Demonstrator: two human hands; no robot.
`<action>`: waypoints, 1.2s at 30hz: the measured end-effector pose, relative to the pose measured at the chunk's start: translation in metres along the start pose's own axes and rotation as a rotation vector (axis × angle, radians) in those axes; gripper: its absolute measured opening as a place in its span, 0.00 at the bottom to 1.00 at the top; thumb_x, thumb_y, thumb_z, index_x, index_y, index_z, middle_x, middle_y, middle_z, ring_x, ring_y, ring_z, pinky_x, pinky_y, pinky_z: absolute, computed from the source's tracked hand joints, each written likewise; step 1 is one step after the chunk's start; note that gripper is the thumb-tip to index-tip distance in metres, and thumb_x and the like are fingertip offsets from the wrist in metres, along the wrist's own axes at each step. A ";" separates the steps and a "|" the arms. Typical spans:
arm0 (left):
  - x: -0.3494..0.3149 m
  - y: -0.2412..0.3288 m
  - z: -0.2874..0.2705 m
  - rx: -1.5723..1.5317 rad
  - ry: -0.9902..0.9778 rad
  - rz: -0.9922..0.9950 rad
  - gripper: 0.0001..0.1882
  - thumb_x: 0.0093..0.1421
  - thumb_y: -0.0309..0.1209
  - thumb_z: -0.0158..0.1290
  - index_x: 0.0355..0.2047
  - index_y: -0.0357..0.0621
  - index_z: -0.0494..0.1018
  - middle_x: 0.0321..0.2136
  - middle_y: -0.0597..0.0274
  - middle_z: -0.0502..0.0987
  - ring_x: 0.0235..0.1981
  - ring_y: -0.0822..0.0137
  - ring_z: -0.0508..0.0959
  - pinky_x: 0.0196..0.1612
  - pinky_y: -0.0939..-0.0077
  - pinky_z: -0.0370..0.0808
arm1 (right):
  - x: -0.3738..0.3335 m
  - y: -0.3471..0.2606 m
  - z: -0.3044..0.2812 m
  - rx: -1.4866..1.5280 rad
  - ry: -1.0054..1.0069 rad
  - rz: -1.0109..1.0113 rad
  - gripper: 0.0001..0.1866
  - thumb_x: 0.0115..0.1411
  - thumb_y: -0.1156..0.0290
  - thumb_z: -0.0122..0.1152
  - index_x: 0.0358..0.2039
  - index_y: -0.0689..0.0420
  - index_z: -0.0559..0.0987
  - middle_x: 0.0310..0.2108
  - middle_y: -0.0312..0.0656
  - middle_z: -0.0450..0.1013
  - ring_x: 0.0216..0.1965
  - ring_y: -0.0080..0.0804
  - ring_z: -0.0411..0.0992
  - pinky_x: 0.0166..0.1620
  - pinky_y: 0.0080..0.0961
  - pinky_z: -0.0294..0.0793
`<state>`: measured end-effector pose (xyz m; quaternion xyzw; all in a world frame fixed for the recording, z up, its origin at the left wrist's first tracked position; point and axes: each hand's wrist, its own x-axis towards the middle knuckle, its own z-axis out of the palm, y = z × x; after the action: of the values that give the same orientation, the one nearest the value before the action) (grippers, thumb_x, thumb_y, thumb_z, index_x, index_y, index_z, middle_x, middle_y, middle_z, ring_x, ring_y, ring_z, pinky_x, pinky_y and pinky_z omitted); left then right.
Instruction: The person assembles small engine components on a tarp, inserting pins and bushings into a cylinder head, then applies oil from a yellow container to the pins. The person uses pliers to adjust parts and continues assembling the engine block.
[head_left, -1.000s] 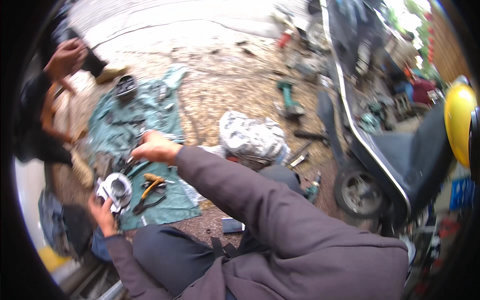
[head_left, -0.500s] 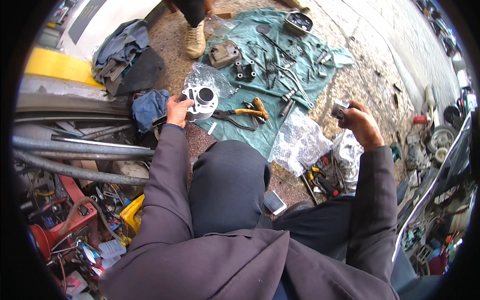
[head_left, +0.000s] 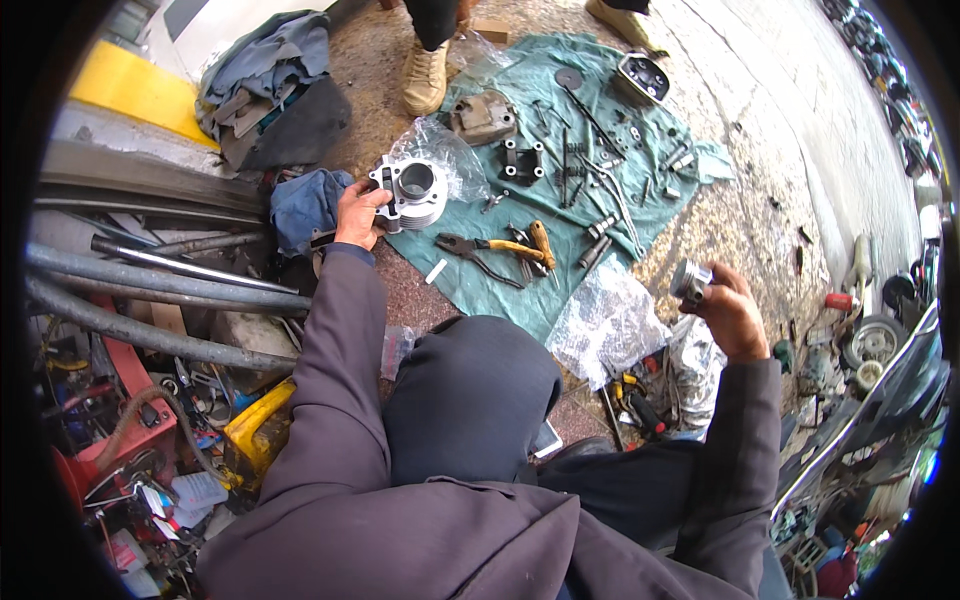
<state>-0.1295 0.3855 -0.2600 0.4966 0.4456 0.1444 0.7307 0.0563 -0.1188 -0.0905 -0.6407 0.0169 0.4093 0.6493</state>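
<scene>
Head view from where I stand: to the left of the green cloth [head_left: 515, 310], steel pipes [head_left: 170, 279] lie in a stack, and a blue rag [head_left: 302, 212] sits bunched between them and the cloth. At the cloth's left edge the person's left hand [head_left: 357, 213] grips a finned engine cylinder [head_left: 424, 212] by its flange, thumb on top, so the open bore faces upward, probably for an easy look inside; whether the cloth bears any weight I cannot tell. A clear plastic bag [head_left: 463, 170] lies crumpled just beyond the cylinder, on the cloth. Next come yellow-handled pliers [head_left: 458, 243], on the cloth's near part, seemingly put there to be within reach, and a black bracket [head_left: 522, 160] farther back, apparently spread out with the small parts so each is easy to find. Bubble wrap [head_left: 605, 320] overlaps the cloth's near right edge. Off the cloth's right side, a silver piston [head_left: 690, 281] is pinched between the thumb and fingers of the right hand [head_left: 733, 312], held up clear of the ground, perhaps to keep its surface clean.
</scene>
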 end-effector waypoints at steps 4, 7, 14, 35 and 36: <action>0.005 0.004 0.000 -0.153 0.010 -0.048 0.21 0.53 0.21 0.55 0.49 0.38 0.69 0.36 0.60 0.76 0.33 0.61 0.79 0.29 0.56 0.80 | 0.008 0.002 0.001 0.032 -0.087 0.001 0.26 0.49 0.67 0.62 0.49 0.62 0.71 0.42 0.43 0.74 0.42 0.37 0.76 0.43 0.39 0.79; 0.017 0.006 0.001 -0.097 -0.080 -0.049 0.20 0.55 0.26 0.53 0.49 0.38 0.70 0.37 0.61 0.77 0.34 0.61 0.80 0.31 0.57 0.82 | 0.013 0.006 -0.001 0.059 -0.089 0.003 0.26 0.52 0.69 0.60 0.52 0.61 0.70 0.43 0.44 0.75 0.42 0.39 0.76 0.45 0.43 0.78; 0.047 -0.002 0.015 0.076 -0.072 -0.057 0.25 0.54 0.24 0.54 0.54 0.39 0.68 0.40 0.58 0.76 0.36 0.62 0.80 0.30 0.53 0.81 | 0.013 0.004 0.006 0.088 -0.038 0.015 0.27 0.50 0.70 0.62 0.51 0.63 0.71 0.42 0.45 0.74 0.42 0.37 0.75 0.45 0.37 0.76; 0.027 -0.038 0.023 0.278 -0.138 0.050 0.34 0.48 0.22 0.59 0.57 0.27 0.62 0.38 0.52 0.76 0.35 0.62 0.79 0.33 0.66 0.80 | 0.019 0.005 0.003 0.070 -0.115 0.009 0.29 0.47 0.71 0.61 0.51 0.65 0.70 0.44 0.47 0.74 0.43 0.39 0.76 0.46 0.42 0.79; 0.023 -0.038 0.023 0.307 -0.144 -0.012 0.34 0.48 0.22 0.59 0.56 0.27 0.63 0.39 0.52 0.76 0.35 0.63 0.79 0.33 0.68 0.79 | 0.020 0.005 0.001 0.069 -0.133 0.019 0.29 0.47 0.71 0.60 0.51 0.65 0.70 0.45 0.48 0.73 0.44 0.40 0.76 0.46 0.43 0.78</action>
<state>-0.1072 0.3694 -0.3013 0.6088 0.4117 0.0345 0.6773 0.0659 -0.1083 -0.1055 -0.5892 -0.0061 0.4565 0.6666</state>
